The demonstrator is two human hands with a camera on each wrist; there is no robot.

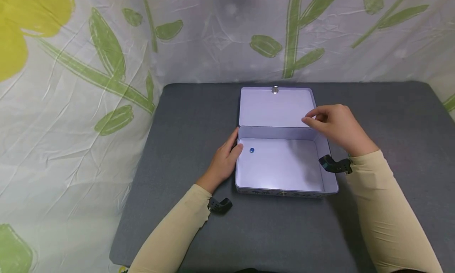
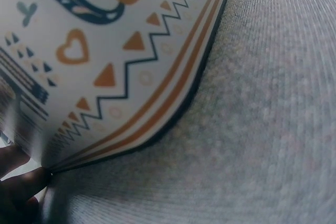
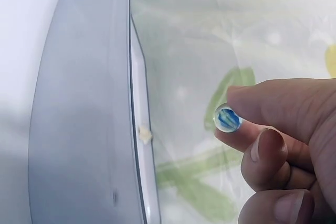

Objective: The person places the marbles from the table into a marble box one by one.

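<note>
An open box (image 1: 287,192) with pale inside walls sits on the table, its hinged lid (image 1: 273,107) laid back behind it. At the box's left side, my left hand (image 1: 221,162) grips the wall, its thumb at the rim and its fingers along the outside. My right hand (image 1: 339,127) is raised over the back right corner. Between its thumb and forefinger it pinches a clear glass marble (image 3: 228,118) with a blue swirl; the head view does not show that marble. A second blue marble (image 1: 252,150) lies on the box floor near the left wall.
The dark grey table (image 1: 170,154) extends on both sides of the box. A small metal clasp (image 1: 275,89) is on the lid's far edge. Behind and to the left hangs a white sheet (image 1: 220,40) with green leaves and yellow flowers. Each wrist carries a black camera mount (image 1: 334,164).
</note>
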